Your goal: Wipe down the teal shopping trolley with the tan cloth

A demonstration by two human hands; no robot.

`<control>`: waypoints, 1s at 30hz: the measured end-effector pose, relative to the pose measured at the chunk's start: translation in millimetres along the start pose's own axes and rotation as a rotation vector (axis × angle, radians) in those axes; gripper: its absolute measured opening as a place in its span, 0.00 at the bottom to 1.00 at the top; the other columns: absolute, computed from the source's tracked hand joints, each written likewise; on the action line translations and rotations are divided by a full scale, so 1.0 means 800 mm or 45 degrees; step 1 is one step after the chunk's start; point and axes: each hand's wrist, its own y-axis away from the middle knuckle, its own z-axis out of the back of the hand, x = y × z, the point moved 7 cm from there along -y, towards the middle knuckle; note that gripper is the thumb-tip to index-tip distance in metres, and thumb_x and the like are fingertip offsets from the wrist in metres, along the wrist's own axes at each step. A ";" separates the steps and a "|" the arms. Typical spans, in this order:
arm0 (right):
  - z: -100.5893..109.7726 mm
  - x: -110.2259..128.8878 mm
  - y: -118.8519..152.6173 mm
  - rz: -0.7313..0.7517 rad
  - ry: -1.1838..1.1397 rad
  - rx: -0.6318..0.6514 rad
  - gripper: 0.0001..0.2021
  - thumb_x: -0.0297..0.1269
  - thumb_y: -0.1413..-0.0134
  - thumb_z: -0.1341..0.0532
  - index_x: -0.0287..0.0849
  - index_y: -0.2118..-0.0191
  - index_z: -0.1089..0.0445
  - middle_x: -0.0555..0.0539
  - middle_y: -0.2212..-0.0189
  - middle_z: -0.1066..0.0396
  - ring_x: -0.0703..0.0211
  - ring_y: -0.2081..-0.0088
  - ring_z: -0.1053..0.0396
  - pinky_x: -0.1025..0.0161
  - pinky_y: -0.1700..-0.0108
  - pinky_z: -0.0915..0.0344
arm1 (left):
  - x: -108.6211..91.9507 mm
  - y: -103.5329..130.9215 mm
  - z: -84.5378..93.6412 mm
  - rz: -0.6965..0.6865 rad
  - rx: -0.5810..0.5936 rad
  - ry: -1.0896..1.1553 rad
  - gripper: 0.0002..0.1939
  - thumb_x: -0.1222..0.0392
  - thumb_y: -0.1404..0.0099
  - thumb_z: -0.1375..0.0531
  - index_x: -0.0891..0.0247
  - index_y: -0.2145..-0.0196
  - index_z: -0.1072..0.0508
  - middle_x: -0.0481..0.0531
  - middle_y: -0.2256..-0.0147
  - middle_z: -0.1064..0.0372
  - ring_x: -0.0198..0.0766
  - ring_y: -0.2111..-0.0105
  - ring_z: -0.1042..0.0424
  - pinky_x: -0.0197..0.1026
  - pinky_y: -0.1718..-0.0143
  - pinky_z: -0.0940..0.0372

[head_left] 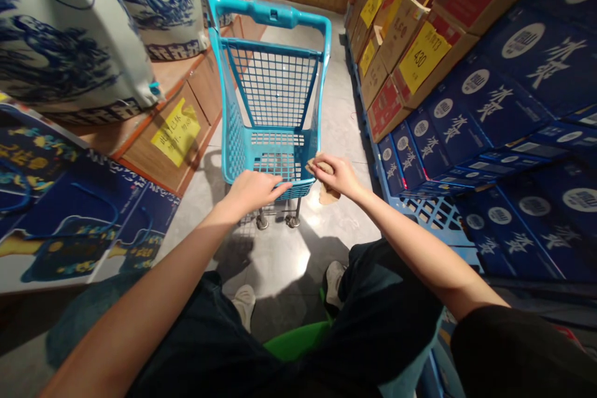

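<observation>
A blue shopping cart (273,84) with a grid basket stands upright on the floor in front of me. My left hand (256,190) rests on the near rim of the basket at its left part, with fingers reaching along the rim; nothing else shows in it. At the right near corner of the basket, my right hand (336,174) is closed round a crumpled tan cloth (329,194). Part of the cloth hangs down below the fingers, beside the rim.
Blue boxes (480,99) and brown cartons (389,68) are stacked along the right. Large blue-and-white jars (156,3) stand on a wooden ledge (170,130) at the left, with blue bags (93,217) nearer me. A green object (298,341) lies between my legs.
</observation>
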 end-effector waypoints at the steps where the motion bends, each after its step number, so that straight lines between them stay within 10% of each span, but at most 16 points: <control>1: -0.003 0.005 0.003 0.018 0.007 0.056 0.15 0.50 0.32 0.37 0.45 0.58 0.21 0.45 0.60 0.16 0.52 0.61 0.21 0.60 0.57 0.31 | 0.000 0.001 0.000 -0.003 0.003 0.004 0.31 0.40 0.16 0.53 0.59 0.54 0.14 0.62 0.57 0.13 0.56 0.54 0.14 0.45 0.63 0.34; 10: 0.019 -0.003 -0.015 -0.076 -0.111 0.053 0.25 0.62 0.35 0.37 0.42 0.58 0.21 0.44 0.62 0.17 0.51 0.61 0.22 0.59 0.56 0.29 | -0.008 0.000 0.006 -0.009 -0.010 0.024 0.31 0.40 0.16 0.53 0.59 0.52 0.14 0.62 0.57 0.13 0.56 0.53 0.14 0.46 0.62 0.34; 16: 0.013 0.004 -0.024 -0.077 -0.263 0.474 0.23 0.60 0.42 0.30 0.42 0.62 0.20 0.46 0.63 0.18 0.52 0.62 0.23 0.58 0.57 0.28 | -0.012 0.000 0.005 -0.013 0.034 0.045 0.31 0.40 0.16 0.53 0.59 0.51 0.14 0.60 0.55 0.13 0.55 0.53 0.14 0.45 0.62 0.35; 22: 0.039 -0.011 -0.051 -0.083 -0.273 0.117 0.27 0.68 0.45 0.30 0.45 0.62 0.23 0.43 0.60 0.18 0.48 0.58 0.22 0.54 0.54 0.26 | -0.013 0.001 0.004 -0.022 0.037 0.027 0.30 0.41 0.15 0.53 0.60 0.51 0.14 0.60 0.55 0.13 0.54 0.54 0.14 0.44 0.63 0.35; 27: 0.015 -0.017 -0.047 -0.174 -0.330 0.555 0.25 0.61 0.51 0.24 0.43 0.62 0.21 0.48 0.67 0.21 0.56 0.68 0.27 0.60 0.65 0.29 | -0.013 0.003 0.004 -0.019 0.039 0.017 0.30 0.40 0.15 0.52 0.59 0.52 0.15 0.59 0.56 0.13 0.54 0.54 0.14 0.43 0.65 0.37; 30: 0.020 -0.019 -0.048 -0.126 -0.305 0.499 0.23 0.60 0.48 0.25 0.44 0.60 0.20 0.46 0.64 0.19 0.53 0.63 0.24 0.56 0.59 0.25 | -0.013 0.002 0.002 -0.031 0.032 0.018 0.30 0.41 0.15 0.52 0.59 0.52 0.15 0.59 0.55 0.13 0.54 0.54 0.14 0.43 0.65 0.37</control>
